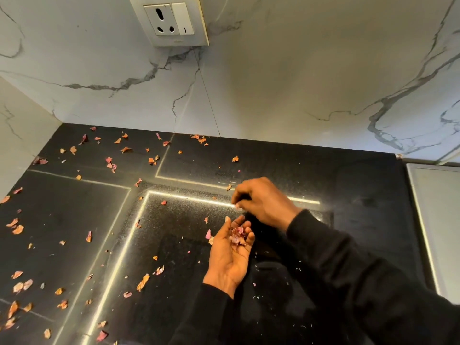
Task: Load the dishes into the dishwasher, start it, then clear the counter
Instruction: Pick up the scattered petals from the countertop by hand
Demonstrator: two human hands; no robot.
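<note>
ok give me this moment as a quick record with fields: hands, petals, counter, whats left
surface: black counter, marble wall behind it
left hand: palm up, cupped, carrying a small pile of petals
right hand: just above the left palm, fingertips drawn together; cannot tell if they pinch a petal
loose petals: many scattered, mostly toward the left and back of the counter
on wall: socket with a switch beside it
left to do: counter not yet cleared

Lit dimly from overhead, with bright strip glare across the glossy black counter (361,185); shadowed at far right; slightly blurred at the right hand (263,202); bent by wide-angle distortion toward the edges.
</note>
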